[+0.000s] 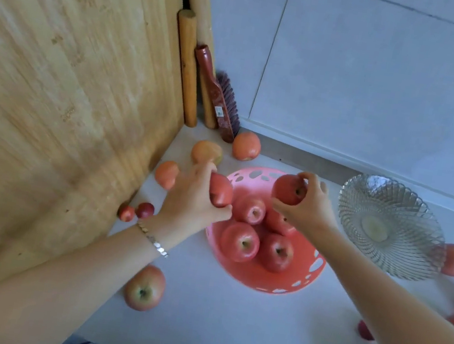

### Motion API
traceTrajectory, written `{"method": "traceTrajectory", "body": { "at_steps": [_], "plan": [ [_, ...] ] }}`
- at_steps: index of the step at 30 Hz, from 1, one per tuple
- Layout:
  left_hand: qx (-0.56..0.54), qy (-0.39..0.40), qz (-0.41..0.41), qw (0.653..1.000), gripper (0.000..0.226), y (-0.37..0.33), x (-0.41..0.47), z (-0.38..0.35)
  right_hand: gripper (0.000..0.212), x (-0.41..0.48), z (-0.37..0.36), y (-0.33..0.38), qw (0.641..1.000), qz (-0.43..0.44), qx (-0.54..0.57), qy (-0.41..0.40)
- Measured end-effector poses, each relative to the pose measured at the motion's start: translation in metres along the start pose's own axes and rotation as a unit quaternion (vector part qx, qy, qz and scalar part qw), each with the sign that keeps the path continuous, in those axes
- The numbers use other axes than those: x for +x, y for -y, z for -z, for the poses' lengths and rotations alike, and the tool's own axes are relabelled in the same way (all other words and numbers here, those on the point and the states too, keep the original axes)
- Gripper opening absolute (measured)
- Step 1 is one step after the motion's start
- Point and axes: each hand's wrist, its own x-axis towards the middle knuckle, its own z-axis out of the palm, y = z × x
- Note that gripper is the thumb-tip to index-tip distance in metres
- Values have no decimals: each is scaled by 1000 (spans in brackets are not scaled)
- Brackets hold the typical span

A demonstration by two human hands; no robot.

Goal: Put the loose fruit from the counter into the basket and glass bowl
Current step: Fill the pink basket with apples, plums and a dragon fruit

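Nearest us, our two bare forearms reach in from the near edge over the pale grey counter (223, 335), the left one wearing a thin silver bracelet (153, 241). Our left hand (195, 196) is closed around a red apple (221, 190) at the left rim of the round pink plastic basket (277, 281), which already contains several red apples. Our right hand (308, 205) grips another red apple (288, 192) above the basket's far side. Right of the basket stands the ribbed clear glass bowl (389, 227), with nothing in it. Loose fruit lies around: a red-green apple (144, 288) near left, two small dark red fruits (136, 211) against the tall bamboo board (63, 92), three orange fruits (207, 152) at the far left, more red fruit at the right edge.
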Motion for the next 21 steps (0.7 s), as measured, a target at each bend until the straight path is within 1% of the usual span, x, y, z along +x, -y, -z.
{"method": "traceTrajectory", "body": {
  "at_steps": [2, 3, 5, 8, 12, 14, 17, 18, 20, 21],
  "plan": [
    [15, 25, -25, 999, 63, -13, 5, -14, 69, 14, 1, -11, 1000, 1, -19, 15],
    [33, 40, -30, 998, 64, -16, 7, -21, 69, 19, -1, -15, 999, 4, -25, 22],
    [68, 65, -25, 995, 70, -20, 10, -32, 69, 30, -11, -21, 999, 12, -25, 36],
    [94, 81, -22, 992, 75, -22, 18, -43, 68, 45, -28, -26, 998, 25, -31, 52],
    [92, 91, -5, 992, 73, -17, 27, -49, 73, 55, -42, -26, 987, 48, -130, 77],
    [95, 98, -5, 991, 70, -15, 30, -53, 76, 57, -44, -27, 981, 63, -160, 87],
    [79, 115, -2, 990, 72, -13, 36, -57, 79, 50, -41, -30, 984, 59, -138, 96],
    [83, 116, -7, 990, 73, -13, 38, -57, 78, 46, -40, -31, 987, 58, -125, 86],
    [121, 109, -51, 985, 75, -18, 44, -57, 70, 36, -35, -31, 992, 66, -95, 59],
    [138, 104, -84, 981, 75, -21, 49, -57, 67, 31, -32, -30, 993, 66, -77, 58]
  ]
}}
